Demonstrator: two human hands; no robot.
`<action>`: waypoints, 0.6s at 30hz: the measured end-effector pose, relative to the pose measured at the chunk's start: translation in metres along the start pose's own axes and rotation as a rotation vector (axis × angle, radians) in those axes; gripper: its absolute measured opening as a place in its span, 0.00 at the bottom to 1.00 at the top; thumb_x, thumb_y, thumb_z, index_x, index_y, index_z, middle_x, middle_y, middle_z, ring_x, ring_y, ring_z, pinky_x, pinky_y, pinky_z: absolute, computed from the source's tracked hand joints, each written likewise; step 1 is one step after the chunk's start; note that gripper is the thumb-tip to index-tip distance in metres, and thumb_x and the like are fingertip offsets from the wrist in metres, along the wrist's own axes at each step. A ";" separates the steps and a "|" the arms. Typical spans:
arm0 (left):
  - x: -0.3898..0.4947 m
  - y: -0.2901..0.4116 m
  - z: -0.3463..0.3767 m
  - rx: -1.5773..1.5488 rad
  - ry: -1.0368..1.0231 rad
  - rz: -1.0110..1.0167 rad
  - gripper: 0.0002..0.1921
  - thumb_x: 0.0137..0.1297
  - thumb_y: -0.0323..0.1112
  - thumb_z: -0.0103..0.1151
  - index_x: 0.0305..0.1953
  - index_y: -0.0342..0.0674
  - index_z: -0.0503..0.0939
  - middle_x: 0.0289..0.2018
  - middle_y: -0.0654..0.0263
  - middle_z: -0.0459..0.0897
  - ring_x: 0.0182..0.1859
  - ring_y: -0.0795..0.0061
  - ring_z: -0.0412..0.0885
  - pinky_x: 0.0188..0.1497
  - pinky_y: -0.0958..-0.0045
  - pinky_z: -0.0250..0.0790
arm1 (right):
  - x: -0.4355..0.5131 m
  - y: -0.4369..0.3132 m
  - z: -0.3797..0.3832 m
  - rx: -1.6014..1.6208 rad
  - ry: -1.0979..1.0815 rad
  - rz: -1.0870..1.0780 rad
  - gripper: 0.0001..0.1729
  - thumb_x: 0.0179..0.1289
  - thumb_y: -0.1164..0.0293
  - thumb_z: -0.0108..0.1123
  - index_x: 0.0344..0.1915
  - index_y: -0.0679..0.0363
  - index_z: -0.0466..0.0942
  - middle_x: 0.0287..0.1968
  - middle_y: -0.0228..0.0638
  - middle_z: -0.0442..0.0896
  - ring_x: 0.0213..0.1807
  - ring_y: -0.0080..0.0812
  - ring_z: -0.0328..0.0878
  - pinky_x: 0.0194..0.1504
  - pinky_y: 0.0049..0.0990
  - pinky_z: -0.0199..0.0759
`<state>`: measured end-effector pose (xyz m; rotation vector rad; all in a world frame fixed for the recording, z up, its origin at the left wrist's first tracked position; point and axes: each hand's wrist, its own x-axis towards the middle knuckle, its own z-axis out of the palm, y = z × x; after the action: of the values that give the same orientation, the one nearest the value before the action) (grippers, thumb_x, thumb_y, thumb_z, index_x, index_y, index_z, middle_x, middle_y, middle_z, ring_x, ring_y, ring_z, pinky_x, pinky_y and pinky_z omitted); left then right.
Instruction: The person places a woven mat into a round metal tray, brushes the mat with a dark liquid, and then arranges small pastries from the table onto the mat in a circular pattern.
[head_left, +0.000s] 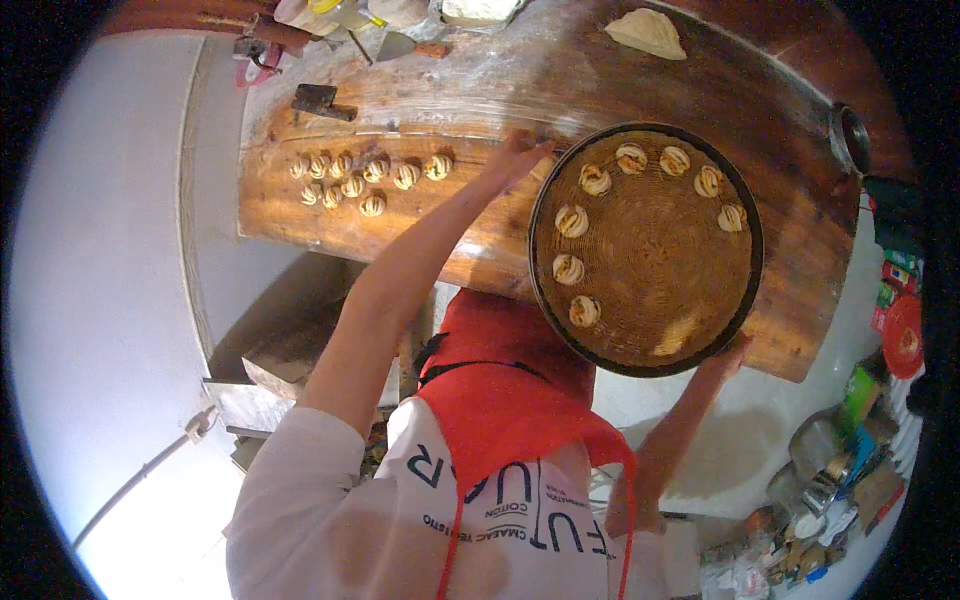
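Observation:
A large round pan (652, 247) with a dark rim and a ridged, concentric-patterned base overhangs the front edge of a wooden table (480, 97). Several twisted dough buns (595, 180) with orange-brown streaks form an arc inside its rim, from lower left over the top to the right. My left hand (519, 159) is at the pan's upper left rim, its fingers partly blurred. At the lower right, my right hand (729, 356) grips the rim, with most of its fingers hidden beneath. More twisted buns (375, 170) lie on the table left of my left arm.
A metal dough cutter (322, 101) lies beyond the table buns. Farther back are a wooden-handled scraper (409, 47), a container of white flour or dough (478, 10) and a dough lump (646, 34). A round metal vessel (849, 139) stands by the right edge. Clutter (817, 502) fills the lower right.

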<state>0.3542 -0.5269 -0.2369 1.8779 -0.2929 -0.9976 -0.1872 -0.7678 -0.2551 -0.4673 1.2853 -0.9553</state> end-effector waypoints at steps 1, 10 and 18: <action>0.004 0.005 -0.008 -0.009 -0.047 -0.045 0.45 0.63 0.61 0.68 0.70 0.35 0.65 0.64 0.52 0.78 0.65 0.55 0.76 0.63 0.60 0.73 | -0.012 0.015 -0.002 -0.219 0.044 -0.099 0.30 0.74 0.42 0.55 0.56 0.57 0.77 0.53 0.36 0.85 0.56 0.42 0.81 0.56 0.45 0.77; 0.049 -0.014 -0.097 0.195 -0.294 0.185 0.41 0.63 0.60 0.67 0.72 0.43 0.70 0.63 0.48 0.79 0.63 0.53 0.80 0.65 0.61 0.71 | -0.130 0.051 0.025 -0.408 0.496 0.008 0.24 0.76 0.54 0.55 0.59 0.61 0.74 0.59 0.42 0.79 0.59 0.44 0.77 0.59 0.45 0.76; -0.083 -0.046 -0.262 0.240 0.130 0.216 0.25 0.71 0.45 0.62 0.64 0.40 0.78 0.55 0.53 0.87 0.58 0.57 0.85 0.61 0.61 0.75 | -0.262 0.159 0.264 -0.863 -0.546 -0.418 0.25 0.71 0.72 0.63 0.66 0.61 0.73 0.57 0.37 0.82 0.56 0.27 0.80 0.58 0.29 0.75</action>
<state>0.4865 -0.2886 -0.1766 2.0655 -0.5457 -0.7152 0.1171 -0.5227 -0.1521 -1.5980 1.0517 -0.4893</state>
